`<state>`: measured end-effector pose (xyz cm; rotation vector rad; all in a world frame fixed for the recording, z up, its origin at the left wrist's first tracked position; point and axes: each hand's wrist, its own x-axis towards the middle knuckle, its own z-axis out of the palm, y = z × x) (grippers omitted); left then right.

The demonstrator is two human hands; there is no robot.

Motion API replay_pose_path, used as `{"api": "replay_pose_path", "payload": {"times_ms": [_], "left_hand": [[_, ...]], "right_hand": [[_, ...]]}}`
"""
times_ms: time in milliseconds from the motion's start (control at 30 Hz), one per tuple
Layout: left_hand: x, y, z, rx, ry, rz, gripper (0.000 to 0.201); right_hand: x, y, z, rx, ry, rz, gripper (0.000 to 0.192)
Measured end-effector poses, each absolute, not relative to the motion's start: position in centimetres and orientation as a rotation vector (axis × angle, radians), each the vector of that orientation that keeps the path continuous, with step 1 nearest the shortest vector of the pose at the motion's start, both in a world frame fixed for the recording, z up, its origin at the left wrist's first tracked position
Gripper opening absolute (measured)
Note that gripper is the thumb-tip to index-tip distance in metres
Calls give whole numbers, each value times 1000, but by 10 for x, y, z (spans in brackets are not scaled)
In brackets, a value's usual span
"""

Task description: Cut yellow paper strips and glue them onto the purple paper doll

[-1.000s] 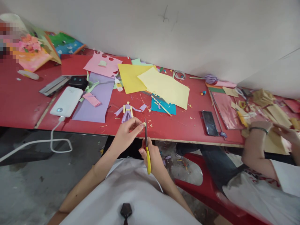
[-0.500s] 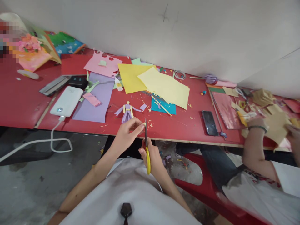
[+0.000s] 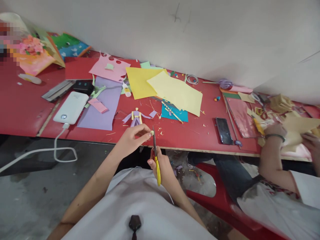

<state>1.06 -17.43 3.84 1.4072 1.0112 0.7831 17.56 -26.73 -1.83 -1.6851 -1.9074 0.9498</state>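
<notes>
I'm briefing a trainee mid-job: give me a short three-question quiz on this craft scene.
1. True or false: the right hand holds yellow-handled scissors.
2. What does the left hand pinch at the scissor blades?
A. a tiny pale paper scrap
B. a glue bottle
C. a phone
3. Fill in: the paper doll on the red table wears a ____ dress.

Key:
1. True.
2. A.
3. Purple.
</notes>
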Motion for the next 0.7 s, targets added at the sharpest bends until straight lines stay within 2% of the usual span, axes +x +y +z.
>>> {"api": "replay_pose_path", "payload": {"times_ms": [233, 700], "left_hand": [[18, -180, 36, 1196, 991, 842, 17], [20, -181, 37, 1168, 991, 933, 17]], "right_hand": [[177, -267, -16, -1617, -1870, 1006, 68], [177, -268, -14, -1571, -1830, 1043, 60]]}}
